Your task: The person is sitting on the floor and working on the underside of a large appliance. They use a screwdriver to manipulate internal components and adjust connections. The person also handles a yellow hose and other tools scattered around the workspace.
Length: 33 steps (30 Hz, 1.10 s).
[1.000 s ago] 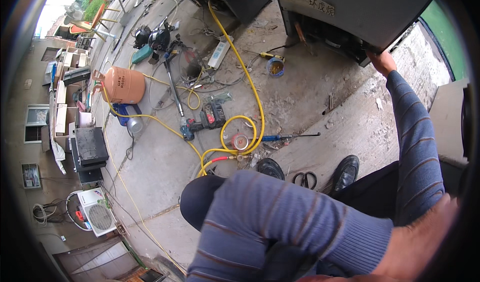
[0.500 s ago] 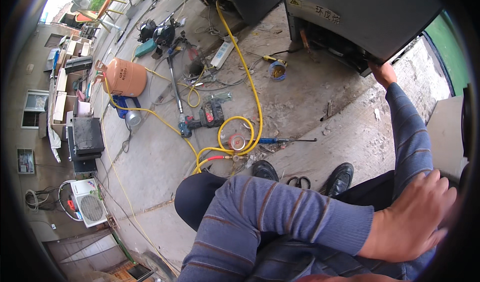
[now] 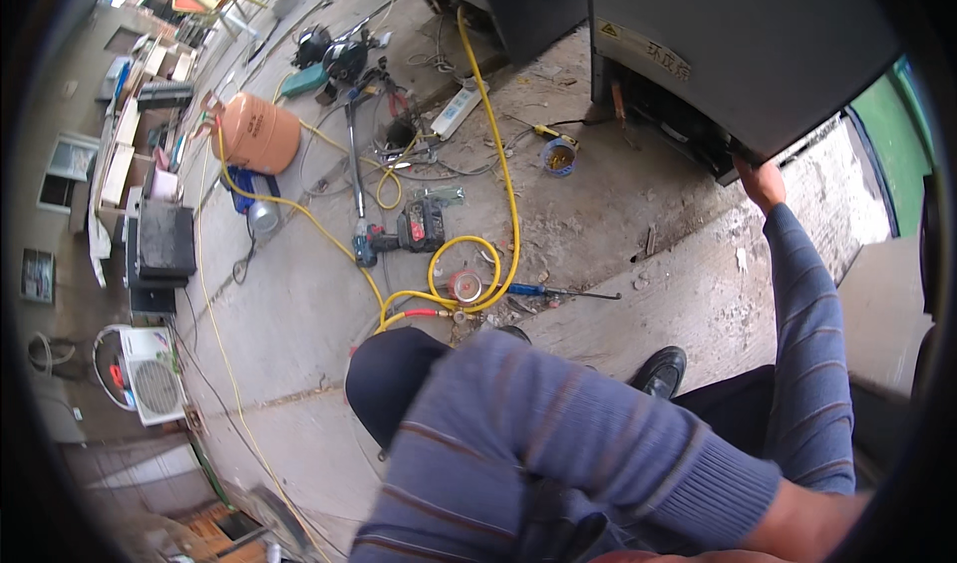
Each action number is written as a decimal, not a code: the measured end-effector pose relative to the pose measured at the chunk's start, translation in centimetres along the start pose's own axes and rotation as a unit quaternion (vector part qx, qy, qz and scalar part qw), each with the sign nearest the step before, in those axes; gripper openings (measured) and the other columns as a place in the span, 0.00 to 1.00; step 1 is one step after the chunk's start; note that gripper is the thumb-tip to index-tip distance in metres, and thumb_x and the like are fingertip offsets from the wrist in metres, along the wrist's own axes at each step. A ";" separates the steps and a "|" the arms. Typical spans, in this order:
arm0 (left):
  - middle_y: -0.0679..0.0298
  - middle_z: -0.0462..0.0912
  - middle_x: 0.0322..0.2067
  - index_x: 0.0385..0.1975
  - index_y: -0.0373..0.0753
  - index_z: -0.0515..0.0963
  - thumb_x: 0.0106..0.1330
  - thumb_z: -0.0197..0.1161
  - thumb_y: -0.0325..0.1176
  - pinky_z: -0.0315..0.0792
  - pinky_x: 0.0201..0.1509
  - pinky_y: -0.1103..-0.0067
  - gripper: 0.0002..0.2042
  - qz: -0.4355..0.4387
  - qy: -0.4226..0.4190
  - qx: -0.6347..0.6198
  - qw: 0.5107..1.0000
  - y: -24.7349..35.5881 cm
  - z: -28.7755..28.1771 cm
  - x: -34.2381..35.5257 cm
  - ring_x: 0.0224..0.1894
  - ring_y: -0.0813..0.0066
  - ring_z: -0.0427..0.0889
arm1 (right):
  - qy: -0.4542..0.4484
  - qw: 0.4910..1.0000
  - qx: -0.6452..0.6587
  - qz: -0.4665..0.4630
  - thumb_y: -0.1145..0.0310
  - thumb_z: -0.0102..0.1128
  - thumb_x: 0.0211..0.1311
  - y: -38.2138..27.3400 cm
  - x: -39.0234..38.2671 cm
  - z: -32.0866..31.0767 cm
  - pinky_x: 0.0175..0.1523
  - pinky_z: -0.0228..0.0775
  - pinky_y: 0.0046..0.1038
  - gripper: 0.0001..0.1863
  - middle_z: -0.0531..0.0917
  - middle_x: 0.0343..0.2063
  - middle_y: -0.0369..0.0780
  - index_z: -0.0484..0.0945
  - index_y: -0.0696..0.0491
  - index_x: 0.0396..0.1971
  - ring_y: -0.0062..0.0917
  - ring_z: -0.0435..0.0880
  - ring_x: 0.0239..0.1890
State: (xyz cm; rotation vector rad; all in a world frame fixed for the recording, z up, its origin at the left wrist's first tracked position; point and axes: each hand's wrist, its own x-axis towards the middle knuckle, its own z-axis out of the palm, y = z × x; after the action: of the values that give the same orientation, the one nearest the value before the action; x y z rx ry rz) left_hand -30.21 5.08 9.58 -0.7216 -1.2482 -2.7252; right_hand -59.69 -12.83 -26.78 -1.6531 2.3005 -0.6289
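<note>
My right hand point(image 3: 762, 185) reaches out to the bottom corner of a dark grey appliance cabinet point(image 3: 743, 49). It grips the lower edge, its fingertips hidden behind that edge. An open compartment point(image 3: 663, 124) with dark parts inside runs along the cabinet's base. My left arm crosses low in front of me toward the right. Only bare skin at the wrist of my left hand point(image 3: 812, 525) shows there, and the fingers are lost at the dark rim of the picture.
A yellow hose point(image 3: 506, 179) loops past a round pressure gauge point(image 3: 466, 286). Left of it lie a cordless power tool point(image 3: 399, 232) and an orange gas cylinder point(image 3: 261, 134). Near the cabinet are a small tub point(image 3: 558, 159), a screwdriver point(image 3: 554, 135) and a white power strip point(image 3: 457, 111).
My left hand has moved down and right, mostly out of the picture. My right hand stays at the cabinet's edge. The view has shifted slightly.
</note>
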 end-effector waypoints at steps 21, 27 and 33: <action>0.69 0.75 0.22 0.32 0.32 0.78 0.78 0.56 0.40 0.69 0.32 0.82 0.17 0.024 0.358 0.055 0.932 1.1 -3.4 -8.1 0.25 0.85 0.71 | 0.006 0.999 -0.018 0.040 0.43 0.57 0.66 1.1 0.0 1.4 0.56 0.74 0.48 0.28 0.85 0.48 0.54 0.81 0.50 0.53 0.54 0.81 0.53; 0.51 0.82 0.34 0.39 0.35 0.77 0.68 0.64 0.41 0.76 0.46 0.60 0.14 -0.243 0.224 0.530 0.781 2.7 -4.8 -13.4 0.40 0.50 0.82 | -0.003 0.998 -0.001 0.062 0.49 0.59 0.68 0.6 -0.6 1.1 0.57 0.73 0.43 0.28 0.84 0.51 0.54 0.77 0.55 0.58 0.52 0.81 0.56; 0.55 0.81 0.35 0.40 0.38 0.76 0.66 0.66 0.46 0.74 0.46 0.60 0.16 -0.447 0.085 0.588 0.669 3.5 -5.5 -19.2 0.43 0.53 0.82 | -0.009 0.994 -0.040 0.097 0.45 0.64 0.63 1.1 0.0 1.4 0.53 0.75 0.49 0.27 0.86 0.44 0.56 0.82 0.52 0.51 0.53 0.84 0.50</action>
State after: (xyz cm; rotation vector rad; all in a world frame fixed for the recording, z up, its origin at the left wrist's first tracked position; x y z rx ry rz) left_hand -14.51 -3.94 0.53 0.4219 -3.2367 -1.3982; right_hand -60.01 -12.80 -28.59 -1.4369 2.4644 -0.4833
